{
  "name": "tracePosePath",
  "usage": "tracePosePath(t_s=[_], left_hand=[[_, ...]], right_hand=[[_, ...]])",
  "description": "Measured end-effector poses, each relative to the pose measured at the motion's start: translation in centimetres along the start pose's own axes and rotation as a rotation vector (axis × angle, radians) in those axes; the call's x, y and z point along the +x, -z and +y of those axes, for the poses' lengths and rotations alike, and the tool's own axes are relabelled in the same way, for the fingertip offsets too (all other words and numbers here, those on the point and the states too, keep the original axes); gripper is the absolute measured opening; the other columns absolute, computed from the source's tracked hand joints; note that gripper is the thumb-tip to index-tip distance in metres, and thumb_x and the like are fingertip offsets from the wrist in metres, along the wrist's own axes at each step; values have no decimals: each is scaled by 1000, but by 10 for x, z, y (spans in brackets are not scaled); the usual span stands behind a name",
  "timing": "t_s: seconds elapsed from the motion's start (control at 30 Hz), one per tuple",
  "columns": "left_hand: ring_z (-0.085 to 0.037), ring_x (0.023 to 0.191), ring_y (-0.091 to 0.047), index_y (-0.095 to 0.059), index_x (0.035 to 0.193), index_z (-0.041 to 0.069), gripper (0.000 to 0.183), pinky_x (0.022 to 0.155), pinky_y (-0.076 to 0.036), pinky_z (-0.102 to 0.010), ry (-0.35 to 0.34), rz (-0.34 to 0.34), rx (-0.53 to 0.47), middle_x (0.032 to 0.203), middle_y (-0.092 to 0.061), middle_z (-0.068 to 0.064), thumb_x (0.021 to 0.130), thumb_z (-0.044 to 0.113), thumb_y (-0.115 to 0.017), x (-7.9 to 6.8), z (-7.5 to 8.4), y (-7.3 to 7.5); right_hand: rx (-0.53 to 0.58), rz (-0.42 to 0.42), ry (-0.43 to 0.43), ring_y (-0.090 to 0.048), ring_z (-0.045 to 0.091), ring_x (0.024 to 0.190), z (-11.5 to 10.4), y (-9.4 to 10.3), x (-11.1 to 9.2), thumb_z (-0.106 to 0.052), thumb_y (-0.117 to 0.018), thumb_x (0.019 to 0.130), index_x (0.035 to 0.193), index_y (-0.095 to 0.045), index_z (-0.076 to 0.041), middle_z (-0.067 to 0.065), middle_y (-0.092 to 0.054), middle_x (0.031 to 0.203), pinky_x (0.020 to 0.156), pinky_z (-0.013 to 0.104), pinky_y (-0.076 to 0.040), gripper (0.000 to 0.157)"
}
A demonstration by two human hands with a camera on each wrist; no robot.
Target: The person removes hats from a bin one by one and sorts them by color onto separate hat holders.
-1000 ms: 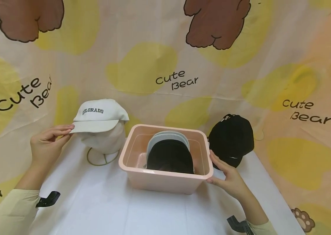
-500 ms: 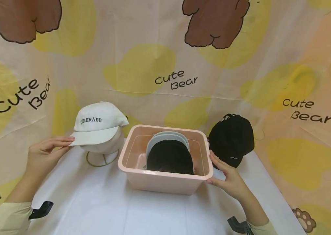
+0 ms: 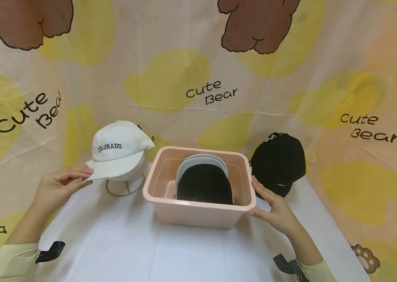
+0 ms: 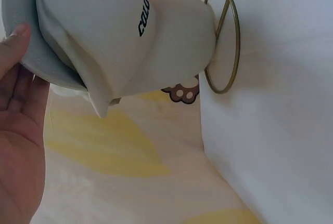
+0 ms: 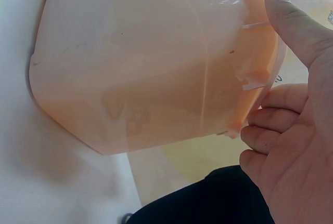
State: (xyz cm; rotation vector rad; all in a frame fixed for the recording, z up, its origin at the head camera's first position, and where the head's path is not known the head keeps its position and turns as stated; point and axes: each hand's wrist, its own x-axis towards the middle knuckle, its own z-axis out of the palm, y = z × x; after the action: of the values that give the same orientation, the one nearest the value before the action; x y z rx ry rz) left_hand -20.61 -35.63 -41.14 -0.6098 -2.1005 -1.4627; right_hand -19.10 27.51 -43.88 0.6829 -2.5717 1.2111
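Observation:
My left hand (image 3: 61,186) pinches the brim of a white cap (image 3: 115,137) lettered COLORADO, thumb below and fingers above. The cap sits on a pale head-shaped form (image 3: 136,168) with a round wire base (image 3: 124,188). In the left wrist view the thumb touches the edge of the brim (image 4: 28,52). My right hand (image 3: 277,209) rests on the right rim of a pink plastic bin (image 3: 198,215), its fingers fairly straight along the outside. Inside the bin stand a black cap (image 3: 203,184) and light grey-blue caps (image 3: 205,156) behind it.
Right of the bin, a black cap (image 3: 279,164) sits at the back of the white table (image 3: 191,254); whatever supports it is hidden. A printed bear cloth (image 3: 170,78) hangs close behind everything. The table's right edge runs just beyond the black cap.
The white cap's brim has tilted down, and my left hand has gone lower with it, then slightly right. My right hand and the bin stay in place; the view shifts a little.

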Motion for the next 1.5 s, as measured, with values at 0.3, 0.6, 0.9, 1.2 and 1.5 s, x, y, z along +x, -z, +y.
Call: tracePosePath(t_s=[0.3, 0.6, 0.9, 1.2, 1.5], left_hand=[[-6, 107, -71, -68, 107, -21, 30, 82, -60, -19, 112, 11, -57, 111, -77, 2, 78, -27, -71, -8, 3, 2], [-9, 109, -71, -61, 119, -23, 39, 85, -59, -21, 143, -42, -243, 117, -77, -4, 81, -28, -68, -2, 9, 6], [-10, 108, -71, -59, 122, -22, 39, 87, -58, -19, 147, -44, -250, 117, -76, -5, 84, -26, -66, 7, 21, 3], [-9, 107, -72, -60, 122, -20, 37, 86, -59, -18, 156, -52, -217, 117, -76, -2, 85, -24, -66, 12, 39, -8], [-12, 107, -72, -60, 123, -19, 39, 88, -59, -21, 166, -57, -265, 118, -75, -5, 85, -22, -68, 14, 61, -26]], right_hand=[[10, -18, -12, -37, 44, 147, 1, -1, -1, -19, -91, 77, 156, -44, -15, 7, -36, 164, 104, 67, -42, 92], [20, -13, -7, -36, 42, 147, 1, 0, -1, -21, -91, 77, 156, -44, -15, 6, -36, 164, 107, 67, -40, 92], [20, -7, -4, -36, 42, 147, 0, 1, -1, -18, -91, 77, 156, -44, -15, 6, -36, 164, 107, 68, -40, 92], [6, -2, -3, -36, 42, 147, 1, 1, -1, -21, -91, 76, 155, -44, -14, 6, -36, 164, 106, 67, -41, 92], [-5, -4, -2, -37, 42, 147, 1, 1, 0, -22, -92, 76, 155, -44, -13, 6, -36, 164, 106, 65, -42, 93]])
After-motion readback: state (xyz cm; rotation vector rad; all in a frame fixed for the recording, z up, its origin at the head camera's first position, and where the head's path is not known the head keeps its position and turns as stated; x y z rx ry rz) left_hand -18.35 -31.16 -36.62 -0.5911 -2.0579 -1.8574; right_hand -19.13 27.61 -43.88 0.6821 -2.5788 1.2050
